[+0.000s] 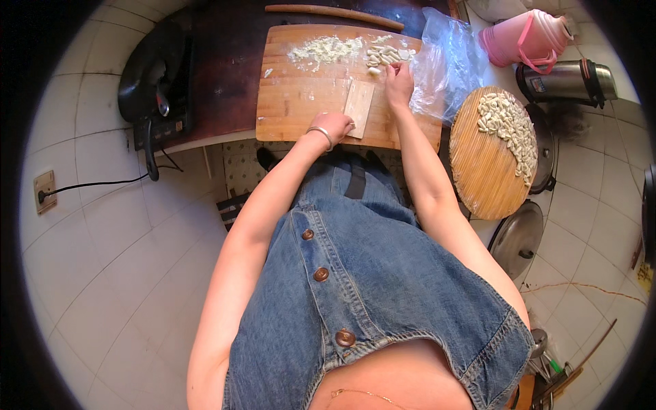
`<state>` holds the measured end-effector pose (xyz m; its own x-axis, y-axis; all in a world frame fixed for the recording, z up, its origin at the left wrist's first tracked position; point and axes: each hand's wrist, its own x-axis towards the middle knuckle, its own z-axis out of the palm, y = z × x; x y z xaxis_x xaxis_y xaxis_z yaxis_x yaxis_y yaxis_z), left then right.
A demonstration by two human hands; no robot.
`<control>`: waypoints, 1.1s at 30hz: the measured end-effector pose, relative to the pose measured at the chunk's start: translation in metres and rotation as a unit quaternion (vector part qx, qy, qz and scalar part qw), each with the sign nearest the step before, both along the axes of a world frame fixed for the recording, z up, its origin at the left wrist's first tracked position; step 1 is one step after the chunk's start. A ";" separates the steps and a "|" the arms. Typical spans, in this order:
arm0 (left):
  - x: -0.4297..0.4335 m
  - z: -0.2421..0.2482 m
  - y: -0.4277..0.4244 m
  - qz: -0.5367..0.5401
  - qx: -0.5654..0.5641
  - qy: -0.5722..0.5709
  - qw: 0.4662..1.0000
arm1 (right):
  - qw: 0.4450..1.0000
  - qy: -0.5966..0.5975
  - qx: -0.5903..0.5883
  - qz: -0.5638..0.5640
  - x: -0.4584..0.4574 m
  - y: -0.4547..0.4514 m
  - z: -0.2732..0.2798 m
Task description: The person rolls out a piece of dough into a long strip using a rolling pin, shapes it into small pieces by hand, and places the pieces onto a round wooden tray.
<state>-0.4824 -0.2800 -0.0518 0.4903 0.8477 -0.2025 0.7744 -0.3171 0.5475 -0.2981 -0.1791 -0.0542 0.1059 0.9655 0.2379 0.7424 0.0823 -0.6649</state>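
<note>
My left hand [332, 127], with a bracelet at the wrist, has its curled fingers on the lower left edge of a small flat wooden board [362, 105]. This board lies on a large wooden cutting board [297, 110]. At the near side of several small pale dough pieces [384, 55] is my right hand [401, 86]. Its thumb and fingers are drawn together there; whether a piece is between them is hidden. Loose flour [328, 50] is heaped left of the dough pieces on the cutting board.
A round slatted tray [479, 166] at right carries many shaped dough pieces [507, 125]. Clear plastic sheeting [446, 66] overlaps the cutting board's right edge. A rolling pin [333, 14] lies behind it. Farther right are a pink thermos [523, 41] and a steel flask [564, 82]; at left, a black wok [143, 82].
</note>
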 end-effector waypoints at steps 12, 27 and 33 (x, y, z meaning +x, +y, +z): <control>-0.022 -0.004 0.033 0.285 -0.407 -0.506 0.705 | 0.986 0.073 -0.080 0.123 -0.012 -0.021 -0.006; -0.031 0.016 0.031 0.182 -0.191 -0.373 0.889 | 0.940 0.228 -0.150 0.204 -0.045 -0.053 0.039; -0.031 0.022 0.030 0.118 -0.207 -0.363 0.901 | 0.982 0.120 -0.062 0.130 -0.040 -0.044 0.014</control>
